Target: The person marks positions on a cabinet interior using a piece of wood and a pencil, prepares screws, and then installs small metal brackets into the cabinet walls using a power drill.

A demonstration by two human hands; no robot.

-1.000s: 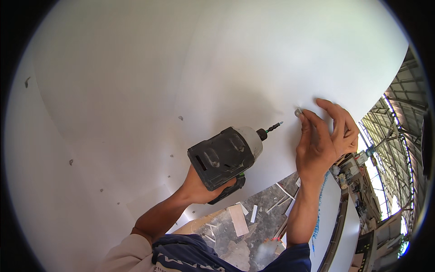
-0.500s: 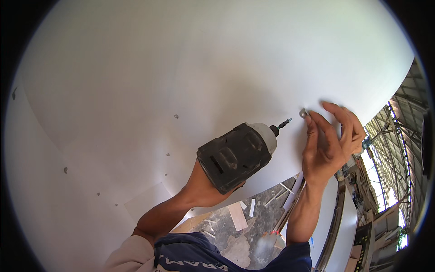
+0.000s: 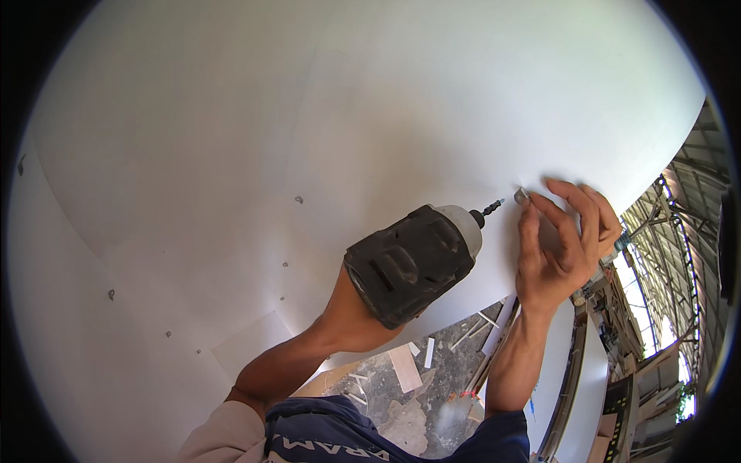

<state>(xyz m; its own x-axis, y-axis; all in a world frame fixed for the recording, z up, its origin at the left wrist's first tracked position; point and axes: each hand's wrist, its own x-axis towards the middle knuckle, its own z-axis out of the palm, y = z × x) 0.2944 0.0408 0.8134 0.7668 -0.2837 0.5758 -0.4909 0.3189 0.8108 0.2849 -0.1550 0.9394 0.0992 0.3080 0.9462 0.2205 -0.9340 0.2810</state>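
Across most of the view spreads a large white panel (image 3: 216, 139), smooth and pale, with metal roof framing (image 3: 671, 224) beyond its right side. Below its lower edge shows a grey floor (image 3: 448, 363) littered with offcuts.

Over the panel sits a power driver (image 3: 413, 266), black with a grey nose. The left hand (image 3: 361, 328) is closed around it from underneath, though the fingers are hidden. It looks dense and stiff, probably the heaviest thing handled here, and best held by its grip, close beneath the body.

The right hand (image 3: 557, 258) pinches a small metal clip (image 3: 520, 196) between thumb and forefinger, its other fingers spread over the panel. Whether the clip touches the panel cannot be told. The driver's slim dark bit (image 3: 492, 207) points at it, just beside but apart.

The clip should be light, rigid and a little slippery, offering only a narrow edge to pinch, well away from the bit tip. Similar tiny clips (image 3: 299, 200) dot the panel leftward.
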